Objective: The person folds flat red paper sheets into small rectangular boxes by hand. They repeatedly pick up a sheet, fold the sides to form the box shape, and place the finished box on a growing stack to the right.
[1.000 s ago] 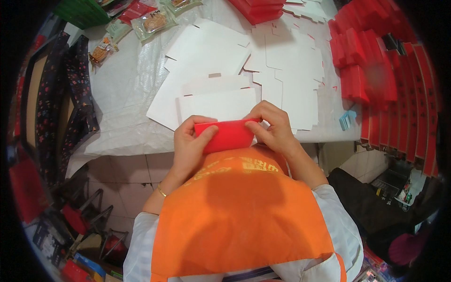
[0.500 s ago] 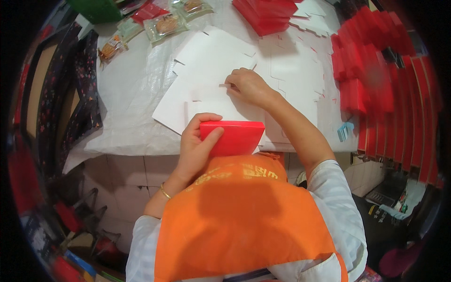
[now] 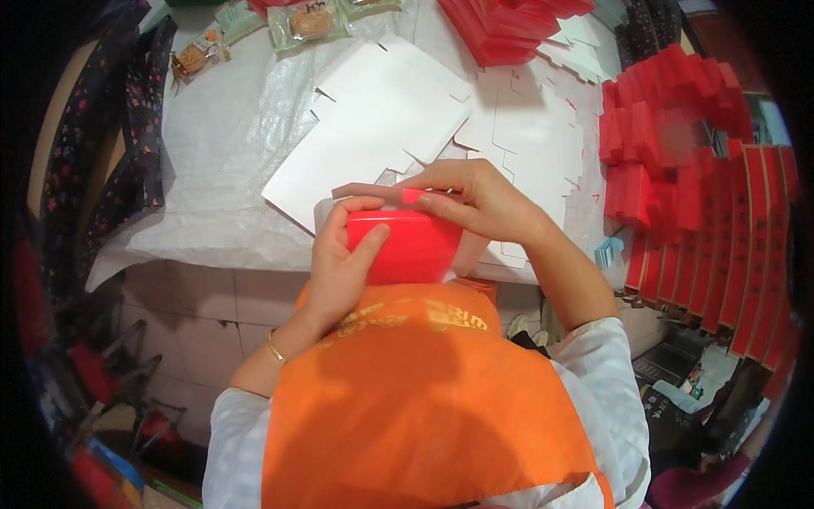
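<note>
A partly folded red cardboard box (image 3: 411,246) is held up at the table's near edge, close to the orange apron. My left hand (image 3: 335,259) grips its left side, thumb on the red face and fingers behind the top. At the upper right, my right hand (image 3: 492,199) pinches a raised flap (image 3: 373,193) of the box between thumb and fingers. The flap stands a little above the top edge, its shaded side showing and a bright red patch by my thumb. Flat white die-cut card sheets (image 3: 373,114) lie just beyond both hands.
A stack of red boxes (image 3: 504,30) stands at the back. More red boxes (image 3: 632,195) are piled on the right, beside a row of red panels (image 3: 721,246). Wrapped pastries (image 3: 309,21) lie at the far left of the white-covered table (image 3: 220,170).
My right hand has come back from the white sheets toward the box, bringing the flap up and over the top edge. My left hand keeps its hold on the box.
</note>
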`<state>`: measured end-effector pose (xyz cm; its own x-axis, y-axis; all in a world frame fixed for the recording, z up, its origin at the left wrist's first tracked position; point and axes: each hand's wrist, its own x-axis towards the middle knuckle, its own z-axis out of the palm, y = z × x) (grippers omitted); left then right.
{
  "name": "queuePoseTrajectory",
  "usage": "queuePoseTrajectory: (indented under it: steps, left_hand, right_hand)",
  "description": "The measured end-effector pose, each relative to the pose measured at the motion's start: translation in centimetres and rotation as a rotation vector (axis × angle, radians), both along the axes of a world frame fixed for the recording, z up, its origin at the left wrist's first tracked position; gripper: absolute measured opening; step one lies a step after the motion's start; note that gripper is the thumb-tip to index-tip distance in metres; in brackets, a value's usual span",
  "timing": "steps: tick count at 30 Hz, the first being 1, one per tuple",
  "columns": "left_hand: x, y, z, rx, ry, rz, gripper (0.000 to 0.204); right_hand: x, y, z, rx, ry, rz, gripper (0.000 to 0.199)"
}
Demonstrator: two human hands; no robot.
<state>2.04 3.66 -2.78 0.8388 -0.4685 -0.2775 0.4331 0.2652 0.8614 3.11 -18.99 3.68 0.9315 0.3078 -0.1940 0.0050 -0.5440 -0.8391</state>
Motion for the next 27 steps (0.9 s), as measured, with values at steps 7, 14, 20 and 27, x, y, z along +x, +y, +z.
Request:
queuePoseTrajectory:
  steps: [7,14,20,27]
  left_hand:
    - [0.2,0.0,0.4,-0.040,0.071,-0.037,0.024]
    - [0.1,-0.2,0.6,-0.038,0.112,-0.036,0.020]
    - [-0.1,0.0,-0.5,-0.041,0.091,-0.058,0.023]
    - [-0.3,-0.1,-0.1,-0.100,0.137,-0.057,0.030]
  right_hand:
    - [-1.4,0.9,-0.4,0.108,0.045,-0.173,0.009]
    - [-2.0,1.3,-0.8,0.193,0.072,-0.235,0.008]
    - [-2.0,1.7,-0.9,0.190,0.064,-0.232,0.009]
    - [-2.3,1.4,-0.6,0.160,0.056,-0.201,0.010]
